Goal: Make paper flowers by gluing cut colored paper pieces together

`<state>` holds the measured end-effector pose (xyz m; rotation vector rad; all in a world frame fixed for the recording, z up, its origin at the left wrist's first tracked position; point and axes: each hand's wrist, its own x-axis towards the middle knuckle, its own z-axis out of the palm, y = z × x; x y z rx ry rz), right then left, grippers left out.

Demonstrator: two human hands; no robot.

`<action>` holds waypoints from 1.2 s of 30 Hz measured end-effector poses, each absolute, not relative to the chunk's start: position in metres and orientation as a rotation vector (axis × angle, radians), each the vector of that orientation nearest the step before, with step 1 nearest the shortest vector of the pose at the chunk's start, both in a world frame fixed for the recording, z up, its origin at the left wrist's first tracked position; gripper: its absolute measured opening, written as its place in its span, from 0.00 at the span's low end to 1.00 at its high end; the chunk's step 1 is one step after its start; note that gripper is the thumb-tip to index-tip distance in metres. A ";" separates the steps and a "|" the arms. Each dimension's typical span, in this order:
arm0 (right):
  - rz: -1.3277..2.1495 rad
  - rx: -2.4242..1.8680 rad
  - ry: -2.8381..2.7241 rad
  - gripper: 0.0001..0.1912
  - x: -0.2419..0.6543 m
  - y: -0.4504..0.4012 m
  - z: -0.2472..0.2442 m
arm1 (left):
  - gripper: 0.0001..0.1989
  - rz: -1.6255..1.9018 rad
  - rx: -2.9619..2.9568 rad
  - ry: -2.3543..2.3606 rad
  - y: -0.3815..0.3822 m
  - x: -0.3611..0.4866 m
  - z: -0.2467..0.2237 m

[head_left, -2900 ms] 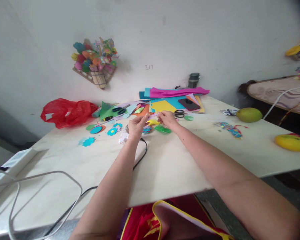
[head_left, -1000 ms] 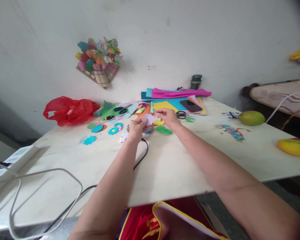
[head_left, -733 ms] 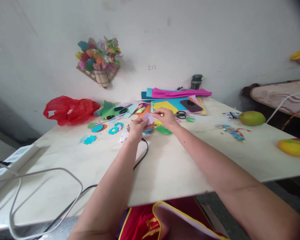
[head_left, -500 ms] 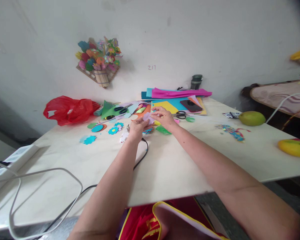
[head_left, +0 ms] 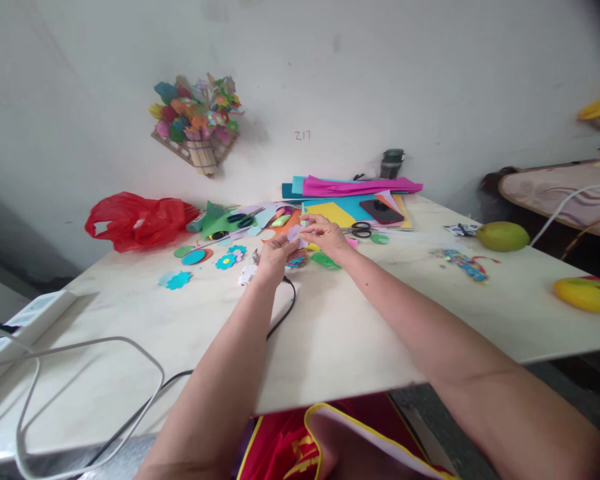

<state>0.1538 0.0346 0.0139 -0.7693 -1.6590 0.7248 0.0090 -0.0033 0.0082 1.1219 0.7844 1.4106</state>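
Between both hands, above the middle of the table, is a pale purple paper flower (head_left: pixel 295 233). My left hand (head_left: pixel 276 255) pinches its lower left edge. My right hand (head_left: pixel 327 235) has thumb and forefinger closed at the flower's right side; whether a small piece sits between those fingertips is too small to tell. A white glue gun (head_left: pixel 247 272) with a black cord lies under and beside my left hand. To its left are blue paper flowers (head_left: pixel 225 261), one with a yellow centre. A green shiny piece (head_left: pixel 325 260) lies beneath my right hand.
Dark-handled scissors (head_left: pixel 361 230) and a phone (head_left: pixel 381 211) lie right of the hands, with coloured sheets (head_left: pixel 330 213) behind. Other scissors (head_left: pixel 245 218) and a red plastic bag (head_left: pixel 140 220) are back left. Mangoes (head_left: pixel 503 236) sit right; a white cable (head_left: pixel 105 340) loops front left.
The purple flower has turned slightly in my fingers, and my right fingertips have shifted a little over it. Both hands stay in nearly the same place.
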 end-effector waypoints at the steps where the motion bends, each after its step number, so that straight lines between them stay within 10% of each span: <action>1: 0.731 -0.765 -1.655 0.04 0.154 0.036 0.013 | 0.21 1.411 1.124 0.784 -0.004 0.009 0.008; 9: 0.999 -0.786 -1.477 0.20 0.153 0.040 0.010 | 0.21 1.411 1.154 0.783 -0.004 0.010 0.009; 36: 1.425 -0.812 -1.414 0.19 0.156 0.032 0.013 | 0.23 1.365 1.126 0.830 0.001 0.008 0.006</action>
